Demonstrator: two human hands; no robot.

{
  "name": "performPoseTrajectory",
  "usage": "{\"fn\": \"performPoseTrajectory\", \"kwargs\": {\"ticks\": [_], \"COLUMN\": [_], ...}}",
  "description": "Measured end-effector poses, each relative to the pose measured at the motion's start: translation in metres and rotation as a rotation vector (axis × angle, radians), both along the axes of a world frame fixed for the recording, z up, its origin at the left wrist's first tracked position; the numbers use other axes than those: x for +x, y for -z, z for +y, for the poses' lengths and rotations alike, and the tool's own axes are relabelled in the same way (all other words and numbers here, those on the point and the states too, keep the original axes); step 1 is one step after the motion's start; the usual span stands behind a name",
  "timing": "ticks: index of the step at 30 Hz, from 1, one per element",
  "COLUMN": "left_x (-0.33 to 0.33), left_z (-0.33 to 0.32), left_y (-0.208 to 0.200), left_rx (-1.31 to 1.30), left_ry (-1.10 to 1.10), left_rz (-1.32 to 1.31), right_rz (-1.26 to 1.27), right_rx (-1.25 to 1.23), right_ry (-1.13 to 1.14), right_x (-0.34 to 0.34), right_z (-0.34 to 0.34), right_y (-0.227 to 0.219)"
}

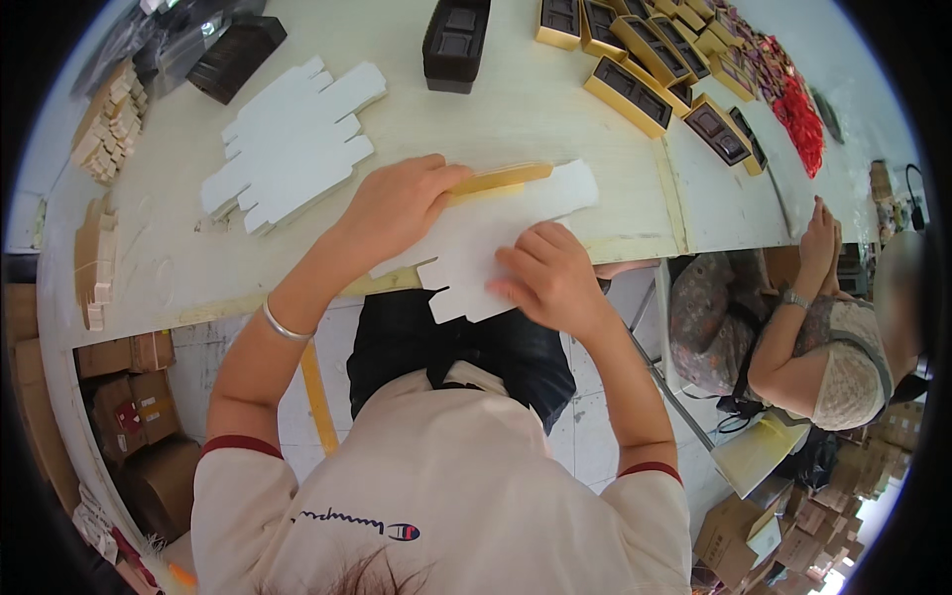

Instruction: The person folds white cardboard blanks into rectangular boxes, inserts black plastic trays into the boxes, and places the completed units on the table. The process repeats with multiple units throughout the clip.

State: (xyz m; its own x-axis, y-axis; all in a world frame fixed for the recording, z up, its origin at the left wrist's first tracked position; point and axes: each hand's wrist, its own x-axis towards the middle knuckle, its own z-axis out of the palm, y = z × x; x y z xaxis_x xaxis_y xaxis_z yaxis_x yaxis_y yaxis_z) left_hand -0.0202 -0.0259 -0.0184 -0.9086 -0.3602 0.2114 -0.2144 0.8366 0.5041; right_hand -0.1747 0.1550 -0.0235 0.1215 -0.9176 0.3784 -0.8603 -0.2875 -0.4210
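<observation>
A white cardboard box blank [476, 233] lies in front of me, partly over the table's near edge, with one gold side strip [511, 179] folded up along its far side. My left hand [402, 203] is closed on the left end of that gold strip, holding it between thumb and fingers. Over the right part of the blank is my right hand [550, 278], fingers curled, with the thumb and forefinger blurred by motion. Whether those fingers grip the card cannot be made out. Farther left lies a stack of flat white blanks [293, 144] with notched edges.
Dark plastic trays [456, 45] stand at the far middle, with another black stack [236, 59] far left. Gold boxes with dark inserts [630, 96] and red tassels [796, 119] cover the far right. A co-worker's hand [818, 243] shows at right. Brown cartons [139, 397] sit below left.
</observation>
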Motion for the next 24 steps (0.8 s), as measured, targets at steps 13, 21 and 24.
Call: {"fn": "performPoseTrajectory", "kwargs": {"ticks": [13, 21, 24], "left_x": [0.026, 0.028, 0.035], "left_z": [0.037, 0.043, 0.054], "left_y": [-0.028, 0.010, 0.012], "left_rx": [0.190, -0.194, -0.188], "left_ry": [0.173, -0.025, 0.002], "left_rz": [0.115, 0.190, 0.211], "right_rz": [-0.539, 0.107, 0.144], "right_rx": [0.364, -0.114, -0.118], "right_ry": [0.285, 0.186, 0.141], "right_x": [0.007, 0.018, 0.020], "right_z": [-0.007, -0.002, 0.009], "right_y": [-0.013, 0.008, 0.016]}}
